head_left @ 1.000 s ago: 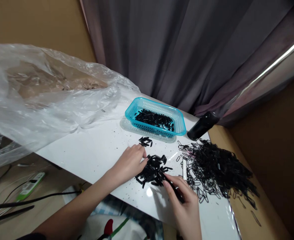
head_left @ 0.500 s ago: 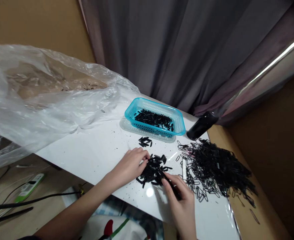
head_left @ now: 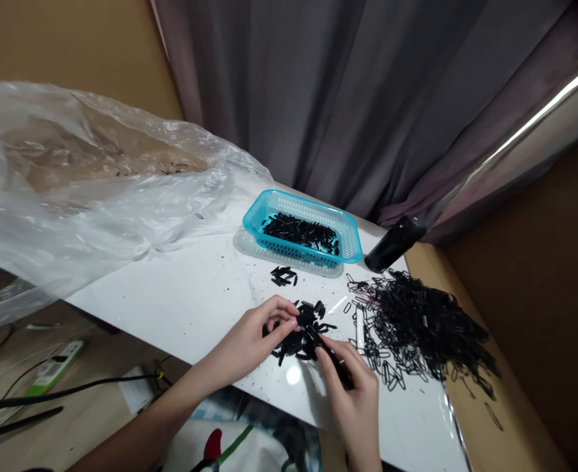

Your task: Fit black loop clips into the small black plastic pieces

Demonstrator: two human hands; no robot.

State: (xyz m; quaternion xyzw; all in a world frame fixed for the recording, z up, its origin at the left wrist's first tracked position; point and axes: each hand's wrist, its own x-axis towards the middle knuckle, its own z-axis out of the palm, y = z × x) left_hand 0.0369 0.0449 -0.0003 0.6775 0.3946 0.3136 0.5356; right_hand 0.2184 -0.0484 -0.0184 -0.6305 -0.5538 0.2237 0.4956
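A pile of short black strips (head_left: pixel 292 341) lies on the white table between my hands. My left hand (head_left: pixel 264 328) is over the pile's left side, thumb and fingertips pinched together; whatever is between them is too small to make out. From the right, my right hand (head_left: pixel 355 383) grips a slim black tool (head_left: pixel 336 364), its front end pointing into the pile; its exact kind is unclear. Just beyond the pile sits a smaller cluster of black strips (head_left: pixel 283 276). More such strips fill the bottom of a blue perforated basket (head_left: pixel 351 244) farther back.
A large heap of thin black loops (head_left: pixel 429 324) spreads over the table's right side, with a white strip (head_left: pixel 360 328) beside it. Behind it a black cylinder (head_left: pixel 395 244) lies tilted. Clear plastic sheeting (head_left: pixel 121 223) covers the left side. A power strip (head_left: pixel 55 370) is on the floor.
My left hand has shifted slightly, its thumb and fingertips now closer together over the pile. My right hand keeps the black tool in nearly the same place. The whole view has moved slightly.
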